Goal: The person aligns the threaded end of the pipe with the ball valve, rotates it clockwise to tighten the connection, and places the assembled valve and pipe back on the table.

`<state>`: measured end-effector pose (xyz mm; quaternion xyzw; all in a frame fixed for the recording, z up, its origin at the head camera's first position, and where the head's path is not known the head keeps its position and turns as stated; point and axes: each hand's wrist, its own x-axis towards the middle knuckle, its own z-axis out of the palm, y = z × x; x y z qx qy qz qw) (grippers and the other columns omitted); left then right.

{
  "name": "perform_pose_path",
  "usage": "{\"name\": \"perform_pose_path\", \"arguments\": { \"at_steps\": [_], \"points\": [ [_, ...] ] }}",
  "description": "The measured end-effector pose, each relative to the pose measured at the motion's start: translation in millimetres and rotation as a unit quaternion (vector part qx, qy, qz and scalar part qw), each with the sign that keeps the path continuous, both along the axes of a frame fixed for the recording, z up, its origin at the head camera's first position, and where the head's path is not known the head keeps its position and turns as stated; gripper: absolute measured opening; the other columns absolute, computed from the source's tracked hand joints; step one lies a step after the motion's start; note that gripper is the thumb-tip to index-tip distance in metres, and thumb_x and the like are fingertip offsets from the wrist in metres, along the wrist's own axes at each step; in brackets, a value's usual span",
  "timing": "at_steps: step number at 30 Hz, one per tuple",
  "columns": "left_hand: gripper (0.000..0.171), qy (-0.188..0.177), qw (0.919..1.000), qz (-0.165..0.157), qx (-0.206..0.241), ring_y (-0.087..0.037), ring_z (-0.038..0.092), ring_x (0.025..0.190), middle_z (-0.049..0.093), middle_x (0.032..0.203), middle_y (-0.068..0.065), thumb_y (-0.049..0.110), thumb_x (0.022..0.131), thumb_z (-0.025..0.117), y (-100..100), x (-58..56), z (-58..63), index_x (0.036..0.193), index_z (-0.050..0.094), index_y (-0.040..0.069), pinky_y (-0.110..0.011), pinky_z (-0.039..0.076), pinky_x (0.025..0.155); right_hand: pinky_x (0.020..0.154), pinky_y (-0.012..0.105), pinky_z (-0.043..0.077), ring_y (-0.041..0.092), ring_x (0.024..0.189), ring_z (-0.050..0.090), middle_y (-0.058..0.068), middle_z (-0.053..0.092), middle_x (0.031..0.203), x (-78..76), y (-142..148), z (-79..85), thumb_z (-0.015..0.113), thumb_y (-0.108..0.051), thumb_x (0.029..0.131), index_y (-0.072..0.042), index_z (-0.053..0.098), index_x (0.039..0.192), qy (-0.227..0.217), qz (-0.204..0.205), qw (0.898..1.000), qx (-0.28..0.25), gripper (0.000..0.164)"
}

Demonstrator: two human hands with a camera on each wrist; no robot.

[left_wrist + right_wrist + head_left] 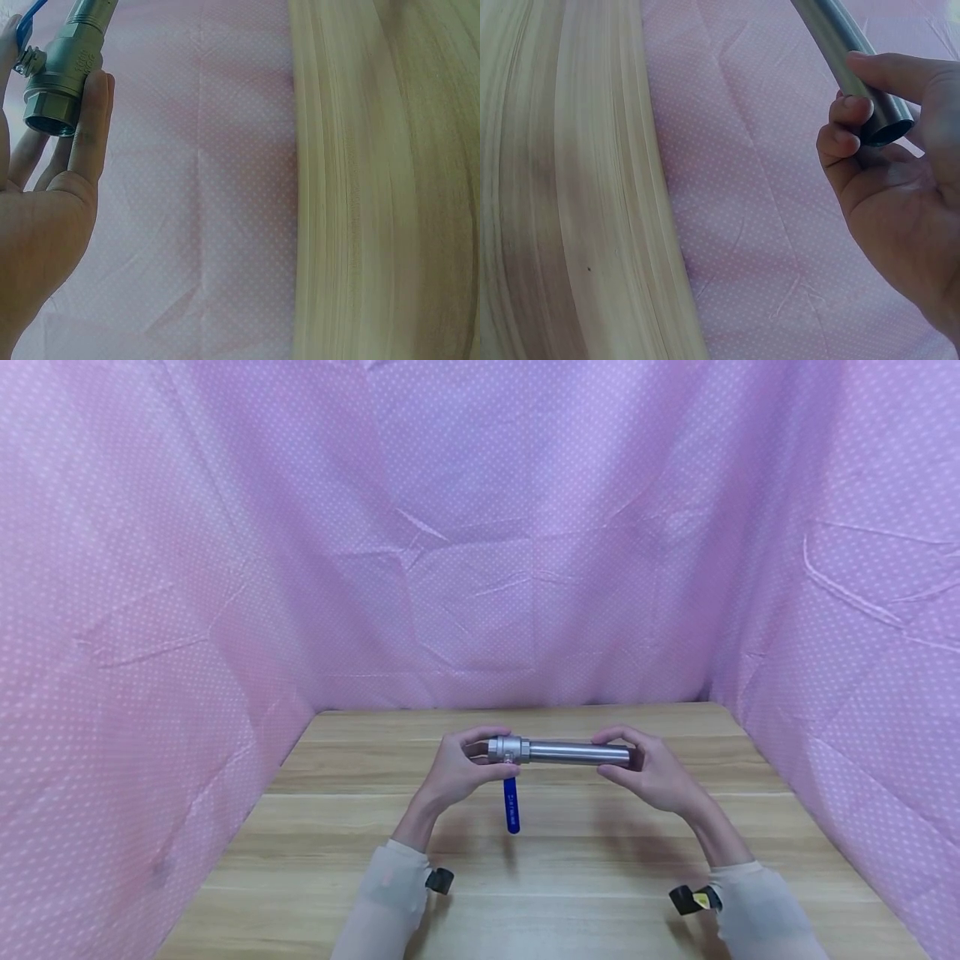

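A metal ball valve (510, 748) with a blue lever handle (512, 806) is joined end to end with a straight steel pipe (562, 752). Both are held level above the table. My left hand (460, 770) grips the valve body between thumb and fingers, and the lever hangs toward me. At the pipe's far right end, my right hand (656, 774) holds it between thumb and fingers. In the left wrist view the valve's open threaded end (51, 120) faces the palm. The right wrist view shows the pipe's hollow end (889, 132) near the palm.
A wood-grain table (585, 910) lies beneath the hands. Pink dotted cloth (480, 593) hangs behind it and along both sides. Each wrist wears a small black camera, one on the left (439, 881) and one on the right (684, 900).
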<state>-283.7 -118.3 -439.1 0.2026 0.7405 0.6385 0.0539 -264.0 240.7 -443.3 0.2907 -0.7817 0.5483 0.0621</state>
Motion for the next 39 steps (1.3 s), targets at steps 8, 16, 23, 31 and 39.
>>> {"name": "perform_pose_path", "arguments": {
  "at_steps": [8,16,23,31,39],
  "points": [
    [0.062,0.001,1.0000,0.004,-0.008,-0.024,0.079,0.117,0.076,0.139,-0.018,0.018,0.087,0.099,-0.5,0.1,-0.2,0.144,0.077,0.019,-0.034,0.070,0.097,0.069,0.022,0.063,0.002,0.086,0.071,-0.001,0.076,0.106,1.6,-1.1,0.2,0.080,0.005,0.100,0.001,0.069,0.133,-0.002,-0.005,1.000,0.001,0.035],
    [0.065,0.000,0.9999,0.004,-0.013,-0.023,0.078,0.118,0.075,0.139,-0.018,0.019,0.087,0.099,-1.3,-0.1,-0.5,0.147,0.074,0.014,-0.035,0.070,0.097,0.065,0.022,0.058,0.002,0.082,0.067,-0.001,0.075,0.103,1.9,-1.2,0.1,0.080,-0.002,0.102,0.001,0.072,0.133,0.008,-0.014,1.000,0.009,0.032],
    [0.064,-0.002,0.9999,0.003,-0.012,-0.024,0.079,0.118,0.076,0.139,-0.017,0.019,0.087,0.099,-1.6,-0.6,-1.3,0.146,0.075,0.018,-0.036,0.070,0.098,0.063,0.022,0.055,0.001,0.081,0.063,-0.004,0.075,0.109,1.4,-1.2,-1.1,0.074,0.001,0.105,0.000,0.075,0.132,0.019,-0.023,0.999,0.017,0.027],
    [0.066,0.008,0.9998,0.002,-0.020,-0.025,0.078,0.120,0.075,0.139,-0.017,0.022,0.088,0.099,-2.0,-0.6,-2.1,0.148,0.074,0.016,-0.036,0.070,0.098,0.063,0.025,0.056,0.004,0.076,0.061,0.001,0.074,0.095,-0.7,2.6,-2.2,0.065,-0.009,0.114,-0.005,0.074,0.133,-0.012,-0.020,0.999,0.032,0.022],
    [0.061,0.010,0.9998,0.002,-0.015,-0.024,0.078,0.119,0.076,0.138,-0.016,0.021,0.087,0.100,-1.1,-1.2,-2.1,0.144,0.077,0.021,-0.037,0.070,0.097,0.062,0.023,0.056,0.001,0.078,0.064,-0.006,0.073,0.099,-0.9,1.8,-2.3,0.078,-0.004,0.105,-0.003,0.074,0.134,-0.004,-0.016,0.999,0.029,0.029]
  ]
}}
